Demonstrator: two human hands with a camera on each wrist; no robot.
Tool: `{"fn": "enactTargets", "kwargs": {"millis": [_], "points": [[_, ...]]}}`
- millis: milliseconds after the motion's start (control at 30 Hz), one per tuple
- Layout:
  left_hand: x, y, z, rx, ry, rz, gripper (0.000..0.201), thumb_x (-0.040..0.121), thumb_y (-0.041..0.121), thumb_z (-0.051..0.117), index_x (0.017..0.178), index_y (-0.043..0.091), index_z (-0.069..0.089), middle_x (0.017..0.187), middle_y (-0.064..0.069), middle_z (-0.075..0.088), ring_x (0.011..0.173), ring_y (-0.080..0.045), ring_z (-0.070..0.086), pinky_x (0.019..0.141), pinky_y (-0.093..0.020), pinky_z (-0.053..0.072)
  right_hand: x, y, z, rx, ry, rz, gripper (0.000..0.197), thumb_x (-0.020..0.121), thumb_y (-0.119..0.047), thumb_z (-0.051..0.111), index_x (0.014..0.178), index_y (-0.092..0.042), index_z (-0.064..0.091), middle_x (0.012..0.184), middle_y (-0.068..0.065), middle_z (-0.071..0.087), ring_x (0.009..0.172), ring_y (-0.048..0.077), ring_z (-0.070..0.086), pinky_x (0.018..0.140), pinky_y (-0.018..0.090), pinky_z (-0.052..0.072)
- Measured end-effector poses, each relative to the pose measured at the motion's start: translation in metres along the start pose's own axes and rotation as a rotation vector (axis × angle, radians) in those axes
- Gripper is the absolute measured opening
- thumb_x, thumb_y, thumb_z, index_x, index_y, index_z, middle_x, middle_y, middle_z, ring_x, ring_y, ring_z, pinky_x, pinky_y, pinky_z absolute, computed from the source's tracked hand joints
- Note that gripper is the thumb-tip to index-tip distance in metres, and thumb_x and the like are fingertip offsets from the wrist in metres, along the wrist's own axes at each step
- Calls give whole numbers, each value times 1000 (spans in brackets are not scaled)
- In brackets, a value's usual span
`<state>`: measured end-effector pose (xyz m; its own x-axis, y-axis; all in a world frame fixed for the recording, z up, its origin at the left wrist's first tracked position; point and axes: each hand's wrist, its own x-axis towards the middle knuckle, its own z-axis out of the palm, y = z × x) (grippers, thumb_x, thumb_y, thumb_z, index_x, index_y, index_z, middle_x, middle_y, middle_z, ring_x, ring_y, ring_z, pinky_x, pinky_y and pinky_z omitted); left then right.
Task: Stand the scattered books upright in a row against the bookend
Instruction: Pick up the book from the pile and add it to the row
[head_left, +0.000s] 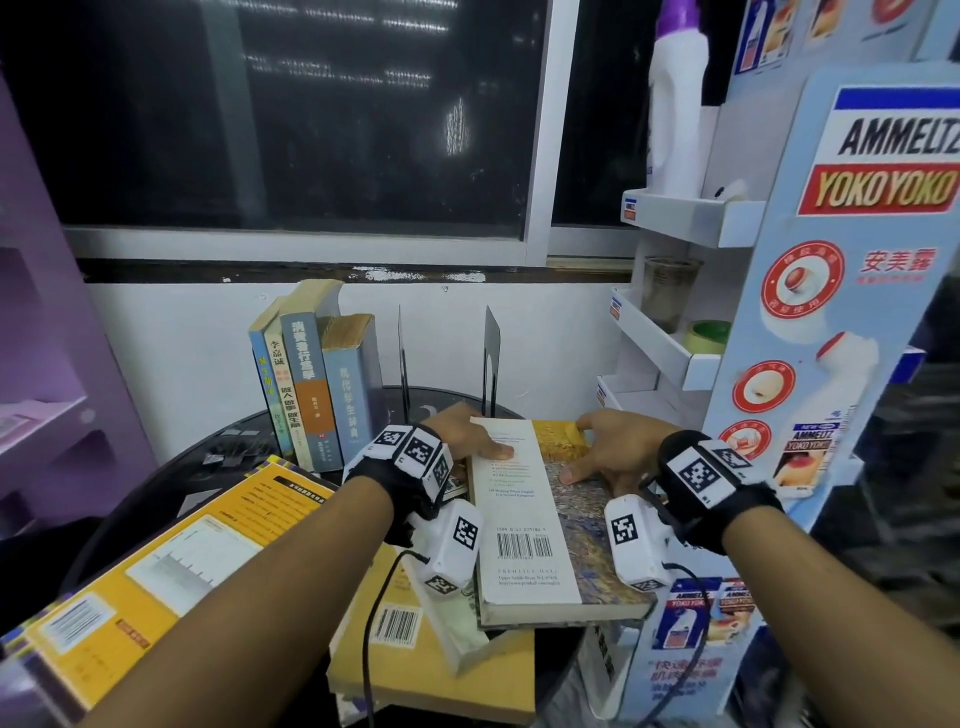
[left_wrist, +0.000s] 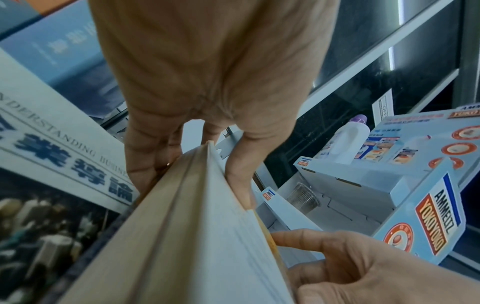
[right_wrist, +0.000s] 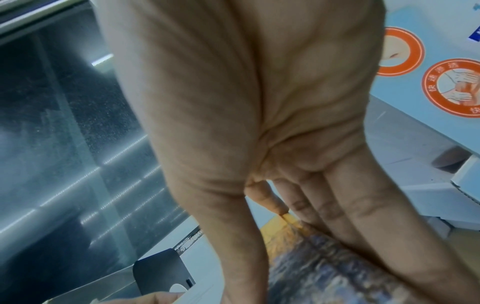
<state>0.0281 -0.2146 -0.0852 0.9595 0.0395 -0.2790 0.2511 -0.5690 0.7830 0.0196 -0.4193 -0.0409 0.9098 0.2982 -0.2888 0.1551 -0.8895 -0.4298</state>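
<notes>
Books are the job, and from the head camera we have one thick book (head_left: 540, 519) lying flat near the right edge of the round table (head_left: 228, 441), on top of a yellow book (head_left: 415, 654), with four already upright (head_left: 311, 395) at the back left and two black bookends (head_left: 491, 358) behind our hands. We judge the risks to be the heavy book slipping as we tip it up, dragging the pile beneath off the front edge, or knocking the thin bookends. Our left hand (head_left: 467, 434) holds its left side, thumb on the cover; our right hand (head_left: 613, 447) clasps the far right corner. From the left wrist, our fingers (left_wrist: 145, 156) curl under the page edges, thumb (left_wrist: 239, 181) on top. From the right wrist, fingers (right_wrist: 345, 216) lie fairly straight along the cover, thumb (right_wrist: 233, 236) reaching down; the grip underneath is hidden.
</notes>
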Motion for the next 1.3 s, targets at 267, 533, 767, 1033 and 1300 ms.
{"fn": "enactTargets", "kwargs": {"millis": [267,533,767,1033,1300], "points": [[-17,8,-14,-323,3,72,42,77,5,77,114,-3,59,111,-15,69,99,-29,68,85,-41,56,-6,-12,-8,13,140,-28,59,76,-26,81,123,-11,51,110,8,63,85,23,60,68,33,51],[-33,26,-41,-489,162,192,68,67,0,82,125,4,47,112,-12,66,95,-29,67,82,-44,57,-20,-31,-19,84,361,-94,89,72,-21,83,143,-14,30,128,12,53,105,28,54,82,39,54],[-51,36,-63,-576,236,395,59,65,-18,74,107,19,56,109,-20,68,104,-35,65,85,-54,55,-15,-41,-10,208,620,-244,111,67,-19,87,150,-25,14,134,12,51,123,32,48,97,42,44],[-53,12,-76,-586,214,481,63,65,-19,72,109,22,55,105,-12,69,107,-34,64,87,-53,54,-10,-52,-10,196,629,-334,93,66,-29,88,140,-25,32,121,6,56,110,26,55,91,44,49],[-51,6,-86,-439,187,531,62,69,-7,76,115,30,55,116,-8,66,112,-24,62,88,-48,55,-17,-54,-27,444,435,-388,61,67,-18,87,112,-18,45,102,6,58,88,27,68,64,47,61]]}}
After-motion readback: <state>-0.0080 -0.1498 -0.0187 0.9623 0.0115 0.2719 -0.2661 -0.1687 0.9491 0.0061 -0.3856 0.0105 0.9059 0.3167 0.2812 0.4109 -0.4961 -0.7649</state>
